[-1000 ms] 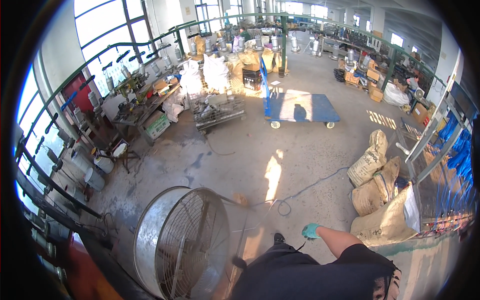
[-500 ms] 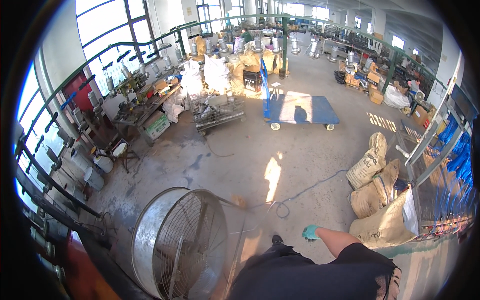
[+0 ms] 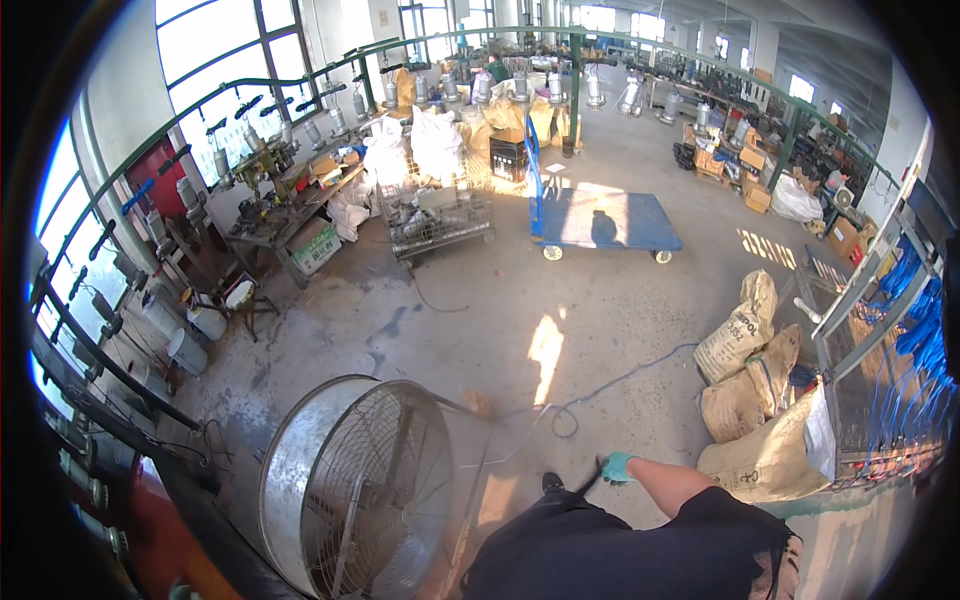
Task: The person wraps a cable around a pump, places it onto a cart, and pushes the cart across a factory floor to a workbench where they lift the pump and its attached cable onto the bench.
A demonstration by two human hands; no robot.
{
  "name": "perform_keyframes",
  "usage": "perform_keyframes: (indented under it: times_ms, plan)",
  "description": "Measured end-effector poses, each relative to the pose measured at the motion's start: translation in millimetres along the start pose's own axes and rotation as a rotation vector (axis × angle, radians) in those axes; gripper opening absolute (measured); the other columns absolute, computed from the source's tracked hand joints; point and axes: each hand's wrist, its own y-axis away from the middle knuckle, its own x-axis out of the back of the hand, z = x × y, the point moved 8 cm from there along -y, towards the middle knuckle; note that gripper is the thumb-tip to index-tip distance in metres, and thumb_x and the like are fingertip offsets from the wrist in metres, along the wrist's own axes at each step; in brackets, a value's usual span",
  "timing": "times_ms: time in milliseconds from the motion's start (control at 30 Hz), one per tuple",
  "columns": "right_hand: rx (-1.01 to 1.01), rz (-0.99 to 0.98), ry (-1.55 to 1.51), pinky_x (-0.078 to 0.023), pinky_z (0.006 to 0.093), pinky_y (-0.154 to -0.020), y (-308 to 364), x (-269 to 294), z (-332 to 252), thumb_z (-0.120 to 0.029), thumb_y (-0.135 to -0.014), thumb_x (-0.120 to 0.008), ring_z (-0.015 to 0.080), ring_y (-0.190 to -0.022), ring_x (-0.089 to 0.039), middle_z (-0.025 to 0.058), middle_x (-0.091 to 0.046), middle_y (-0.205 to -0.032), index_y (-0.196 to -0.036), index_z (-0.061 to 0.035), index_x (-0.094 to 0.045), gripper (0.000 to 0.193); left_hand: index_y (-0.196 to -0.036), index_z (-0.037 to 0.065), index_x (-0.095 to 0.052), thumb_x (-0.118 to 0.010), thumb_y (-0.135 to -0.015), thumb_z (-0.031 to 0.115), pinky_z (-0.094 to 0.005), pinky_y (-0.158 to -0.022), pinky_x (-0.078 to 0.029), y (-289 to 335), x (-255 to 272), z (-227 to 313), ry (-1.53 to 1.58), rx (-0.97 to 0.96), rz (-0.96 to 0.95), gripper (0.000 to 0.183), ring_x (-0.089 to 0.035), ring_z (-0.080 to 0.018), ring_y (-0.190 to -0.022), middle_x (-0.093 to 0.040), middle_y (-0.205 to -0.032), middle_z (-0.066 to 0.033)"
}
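Nearest us, our black shirt (image 3: 620,545) fills the space just behind the fingers. Our green-gloved right hand (image 3: 619,467) is held in front of it, the fingers (image 3: 608,468) bent. A thin dark strip (image 3: 590,482) runs from the shirt up to their left side; we cannot tell whether they grip it, touch it or only overlap it in our view. Our left hand is out of view, so we cannot tell how its fingers stand.

Just left of the right fingers, a dark shoe (image 3: 552,482) shows against the floor (image 3: 480,340). Farther left of them stands a big round metal fan (image 3: 355,490) with a wire guard. To their right, brown sacks (image 3: 760,455) lean together, and blue cords (image 3: 922,330) hang beyond those.

Ahead of the fingers, a thin hose (image 3: 630,370) makes a loop and trails toward the sacks. Far to their left we see a grey bucket (image 3: 187,352). Well ahead of them stands a blue cart (image 3: 650,220), its handle at the left end. Ahead and left are a loaded wire cage (image 3: 440,235) and a cluttered bench (image 3: 270,240). Farther out, we see white bags (image 3: 435,145), a dark box (image 3: 509,160) and hanging grey cylinders (image 3: 594,98).
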Motion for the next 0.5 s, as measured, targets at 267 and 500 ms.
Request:
perform_keyframes:
  times_ms: [267, 500]
  plan:
    - [-0.055, 0.027, -0.076, -0.062, 0.0387, -0.077, 14.5, 11.6, 35.2, -0.029, -0.097, -0.061, 0.0214, -0.087, -0.075, 0.0096, -0.077, -0.110, -0.127, -0.0054, -0.071, 0.040, -0.135, 0.000, -0.067, -0.063, -0.106, 0.039, -0.0407, -0.101, -0.051, 33.8, -106.4, 82.6, 0.592, -0.112, -0.455, 0.049, -0.066, -0.0259, -0.109, -0.073, -0.119, -0.0129]
    - [-0.081, 0.057, -0.220, -0.062, 0.0389, -0.074, 11.1, 17.5, 71.0, -0.028, -0.098, -0.064, 0.0217, -0.088, -0.074, 0.0093, -0.077, -0.109, -0.126, -0.0057, -0.072, 0.036, -0.133, -0.002, -0.067, -0.061, -0.106, 0.042, -0.0407, -0.101, -0.050, 18.8, -204.2, 160.0, 0.697, -0.288, -0.612, 0.051, -0.067, -0.0253, -0.111, -0.073, -0.116, -0.0120]
